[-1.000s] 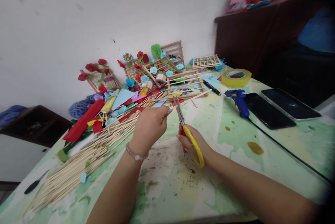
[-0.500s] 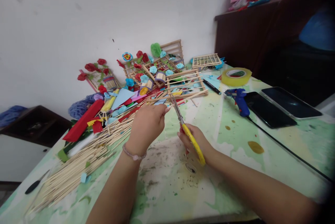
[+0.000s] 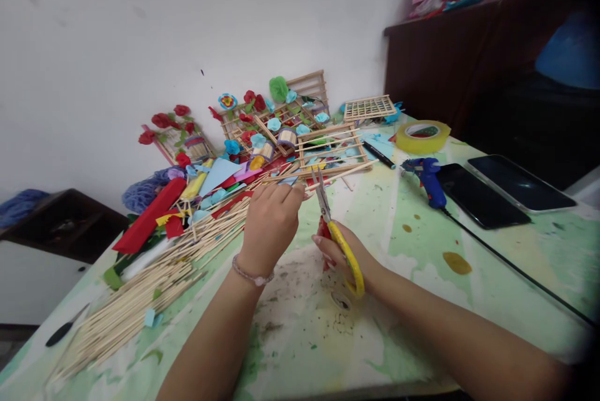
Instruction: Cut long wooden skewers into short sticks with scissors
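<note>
The L hand [image 3: 272, 223] is closed, pinching a thin stick [image 3: 349, 173] w/ fingertips; the R hand [image 3: 360, 251] curls round handles of scissors [image 3: 324, 203], blades parted at the stick. Just beyond is a stick frame [image 3: 360, 143]; to R, a glue gun [image 3: 432, 183] beside 2 phones [image 3: 485, 196].

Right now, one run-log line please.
left hand: pinching thin stick | right hand: holding scissors, blades apart at stick
</note>
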A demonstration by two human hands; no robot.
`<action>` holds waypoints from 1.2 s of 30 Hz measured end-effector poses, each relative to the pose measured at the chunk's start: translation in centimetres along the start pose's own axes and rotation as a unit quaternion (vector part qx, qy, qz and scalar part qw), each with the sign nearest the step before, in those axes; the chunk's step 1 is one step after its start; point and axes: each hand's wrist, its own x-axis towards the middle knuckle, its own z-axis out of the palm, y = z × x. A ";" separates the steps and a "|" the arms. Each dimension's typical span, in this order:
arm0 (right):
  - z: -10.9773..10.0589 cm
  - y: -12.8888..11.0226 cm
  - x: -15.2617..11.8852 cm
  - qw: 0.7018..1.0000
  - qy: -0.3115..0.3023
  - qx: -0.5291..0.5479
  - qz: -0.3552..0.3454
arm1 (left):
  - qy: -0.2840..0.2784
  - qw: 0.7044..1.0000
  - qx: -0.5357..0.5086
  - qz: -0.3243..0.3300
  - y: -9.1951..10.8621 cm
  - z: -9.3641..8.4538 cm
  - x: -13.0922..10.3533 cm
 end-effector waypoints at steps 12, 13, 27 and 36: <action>-0.1 -1.2 -0.3 0.998 0.043 -0.039 0.014 | 0.010 1.000 -0.007 -0.010 -0.1 0.0 -0.2; -0.2 -1.2 -0.3 0.998 0.048 -0.042 0.012 | 0.009 1.000 -0.010 -0.010 -0.1 -0.1 -0.2; -0.3 -0.4 0.0 0.995 0.063 -0.078 0.004 | 0.003 1.000 -0.009 -0.023 -0.1 -0.1 -0.1; -0.4 -0.7 -0.3 0.990 0.065 -0.116 -0.052 | 0.003 0.999 -0.018 -0.027 0.4 -0.9 0.0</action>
